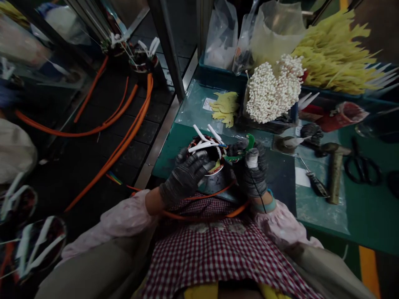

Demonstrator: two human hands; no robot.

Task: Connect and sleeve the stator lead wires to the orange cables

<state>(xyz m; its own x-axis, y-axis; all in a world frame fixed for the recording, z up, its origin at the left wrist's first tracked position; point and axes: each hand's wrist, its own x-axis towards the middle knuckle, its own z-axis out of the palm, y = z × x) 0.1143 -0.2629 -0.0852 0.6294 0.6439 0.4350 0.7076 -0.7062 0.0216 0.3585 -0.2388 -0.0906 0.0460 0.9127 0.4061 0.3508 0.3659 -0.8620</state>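
A motor stator (215, 178) with copper windings and white sleeves (201, 146) stands upright before me at the bench edge. My left hand (190, 174), in a dark grey glove, curls its fingers over the stator's near left rim. On the other side my right hand (252, 166), gloved with a white wrap on one digit, is closed around a curved green strip (250, 142). That strip reaches toward the winding's right rim. A bit of yellow insulation (215, 167) shows inside the rim. The right fingertips are partly hidden.
Orange cable (199, 218) crosses my lap. Yellow pieces (226, 107), a bundle of white-tipped sticks (271, 91), a hammer (336, 170), scissors (361, 166) and a screwdriver (314, 180) lie on the green bench. More stators (143, 62) stand left; a co-worker's sleeve (14, 151) shows there.
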